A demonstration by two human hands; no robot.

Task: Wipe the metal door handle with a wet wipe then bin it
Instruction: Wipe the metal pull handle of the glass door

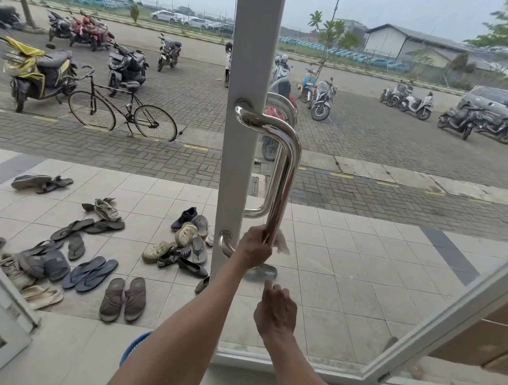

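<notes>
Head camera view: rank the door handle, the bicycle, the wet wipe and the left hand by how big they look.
1. Door handle
2. Bicycle, though it stands much farther off, so this is apparent size only
3. Left hand
4. Wet wipe, mostly hidden behind the handle

The door handle [284, 170] stands upright on the door frame [249, 71], at its right side. The left hand [255, 246] grips the handle's lower end with the wet wipe [282, 244]. The right hand [276, 311] is below it, apart. Shoes [113, 298] lie left of the frame, beyond the glass.
</notes>
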